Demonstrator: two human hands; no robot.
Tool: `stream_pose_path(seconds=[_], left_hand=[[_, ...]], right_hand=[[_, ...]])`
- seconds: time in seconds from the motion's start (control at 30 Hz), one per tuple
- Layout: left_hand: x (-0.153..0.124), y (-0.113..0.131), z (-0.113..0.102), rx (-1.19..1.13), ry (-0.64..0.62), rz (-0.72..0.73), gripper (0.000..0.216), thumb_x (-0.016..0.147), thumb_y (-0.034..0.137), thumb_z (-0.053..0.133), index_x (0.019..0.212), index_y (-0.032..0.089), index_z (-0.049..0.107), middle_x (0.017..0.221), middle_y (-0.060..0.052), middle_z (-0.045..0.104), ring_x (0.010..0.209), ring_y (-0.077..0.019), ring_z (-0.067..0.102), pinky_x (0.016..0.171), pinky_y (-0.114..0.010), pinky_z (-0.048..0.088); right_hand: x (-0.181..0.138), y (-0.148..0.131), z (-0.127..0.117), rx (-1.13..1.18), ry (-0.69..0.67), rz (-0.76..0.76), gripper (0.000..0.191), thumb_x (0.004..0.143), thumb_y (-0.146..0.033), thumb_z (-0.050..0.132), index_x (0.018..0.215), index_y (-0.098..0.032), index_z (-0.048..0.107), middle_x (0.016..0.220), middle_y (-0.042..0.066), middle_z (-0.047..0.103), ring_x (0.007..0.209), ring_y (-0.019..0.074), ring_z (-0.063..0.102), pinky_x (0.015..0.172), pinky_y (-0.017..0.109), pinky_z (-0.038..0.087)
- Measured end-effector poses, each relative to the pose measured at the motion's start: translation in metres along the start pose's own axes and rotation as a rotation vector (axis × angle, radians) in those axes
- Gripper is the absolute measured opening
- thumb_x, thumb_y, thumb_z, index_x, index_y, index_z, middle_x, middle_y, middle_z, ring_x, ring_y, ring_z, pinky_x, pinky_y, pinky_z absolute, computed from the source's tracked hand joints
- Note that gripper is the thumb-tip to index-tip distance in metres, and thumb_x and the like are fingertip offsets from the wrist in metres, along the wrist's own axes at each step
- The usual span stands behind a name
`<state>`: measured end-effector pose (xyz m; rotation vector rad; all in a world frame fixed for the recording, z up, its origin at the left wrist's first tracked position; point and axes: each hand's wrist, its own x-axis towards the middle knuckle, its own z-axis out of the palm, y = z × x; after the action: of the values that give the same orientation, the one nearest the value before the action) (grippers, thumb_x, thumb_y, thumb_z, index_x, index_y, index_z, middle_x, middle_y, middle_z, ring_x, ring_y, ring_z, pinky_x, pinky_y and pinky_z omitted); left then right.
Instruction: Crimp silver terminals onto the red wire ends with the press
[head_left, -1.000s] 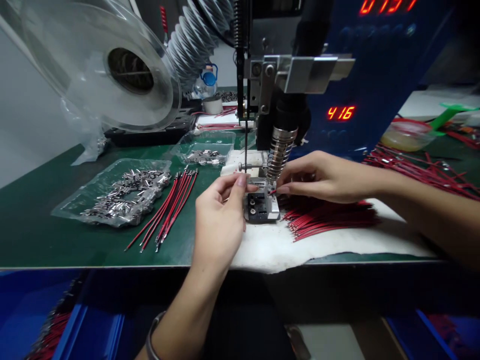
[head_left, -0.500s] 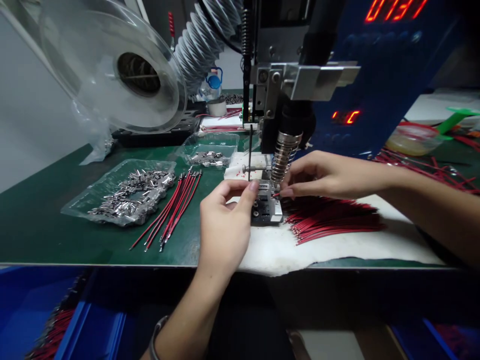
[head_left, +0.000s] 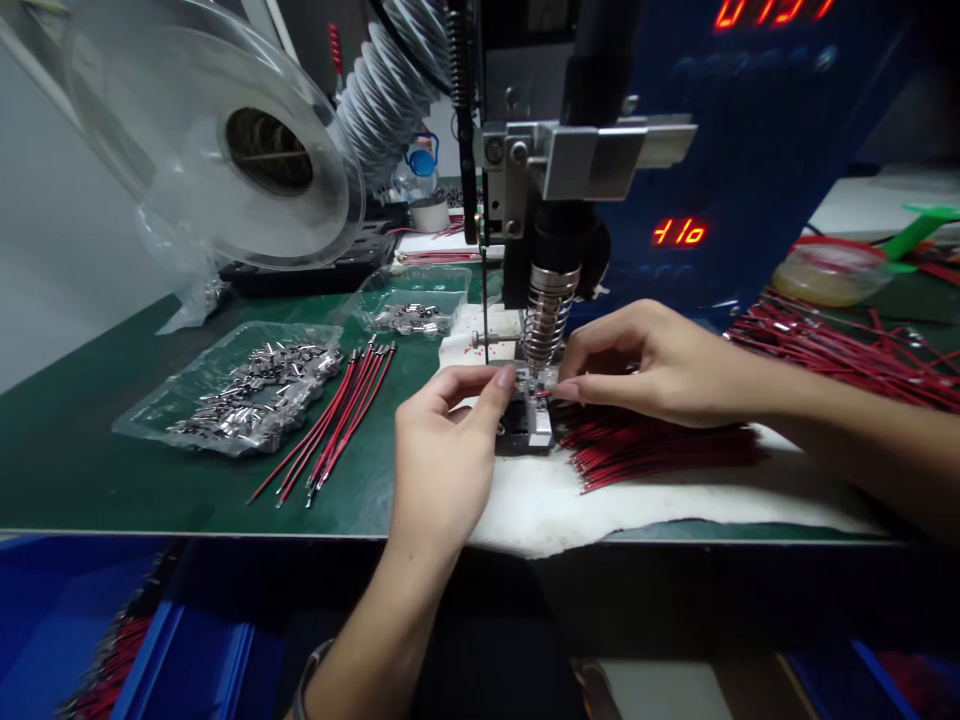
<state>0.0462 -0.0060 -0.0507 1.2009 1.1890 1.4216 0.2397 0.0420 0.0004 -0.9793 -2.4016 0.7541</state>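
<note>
My left hand (head_left: 442, 455) is pinched at the small metal fixture block (head_left: 527, 425) under the machine's spring-wrapped head (head_left: 545, 315), thumb and forefinger touching its left top edge; what they hold is too small to make out. My right hand (head_left: 649, 360) pinches a red wire (head_left: 546, 392) by its end at the fixture's right side. Beneath that hand lies a pile of red wires (head_left: 660, 445) on a white cloth (head_left: 585, 500).
A bundle of red wires with metal ends (head_left: 334, 420) and a clear bag of metal terminals (head_left: 240, 395) lie at left. Behind are a second tray of terminals (head_left: 409, 315), a clear reel (head_left: 217, 140), the blue machine with red digits (head_left: 679, 232), more wires (head_left: 840, 345) right, blue bins (head_left: 187, 660) below.
The machine's head has come down closer to the fixture. The red display digits changed. Both hands stayed pinched at the fixture, shifting only slightly.
</note>
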Motion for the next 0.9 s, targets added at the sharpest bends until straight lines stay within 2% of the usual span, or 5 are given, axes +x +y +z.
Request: stream_pose_path(seconds=[0.23, 0.6, 0.9], left_hand=[[-0.0038, 0.0035, 0.0002, 0.04, 0.031, -0.006, 0.02, 0.079, 0.04, 0.073, 0.084, 0.02, 0.074, 0.06, 0.003, 0.055, 0.04, -0.0002, 0.028, 0.038, -0.015, 0.026], [-0.0051, 0.0061, -0.0002, 0.08, 0.032, -0.022, 0.021, 0.078, 0.041, 0.074, 0.086, 0.022, 0.075, 0.057, 0.004, 0.053, 0.04, -0.0009, 0.032, 0.037, -0.014, 0.025], [-0.0068, 0.0101, 0.0017, 0.094, 0.022, -0.037, 0.017, 0.078, 0.038, 0.075, 0.082, 0.022, 0.075, 0.049, 0.006, 0.048, 0.039, -0.0016, 0.033, 0.037, -0.014, 0.024]], right_hand=[[-0.0004, 0.0015, 0.002, 0.029, 0.037, -0.003, 0.022, 0.085, -0.031, 0.063, 0.074, -0.013, 0.067, 0.064, 0.0, 0.062, 0.056, 0.0091, 0.049, 0.051, 0.023, 0.038], [-0.0021, 0.0007, 0.0027, -0.046, 0.049, -0.039, 0.021, 0.087, -0.031, 0.061, 0.076, -0.015, 0.068, 0.067, 0.0, 0.064, 0.06, 0.0107, 0.054, 0.054, 0.025, 0.041], [-0.0009, 0.0032, 0.0071, -0.018, 0.064, -0.043, 0.02, 0.086, -0.03, 0.062, 0.075, -0.014, 0.067, 0.063, -0.002, 0.061, 0.056, 0.0081, 0.048, 0.051, 0.023, 0.038]])
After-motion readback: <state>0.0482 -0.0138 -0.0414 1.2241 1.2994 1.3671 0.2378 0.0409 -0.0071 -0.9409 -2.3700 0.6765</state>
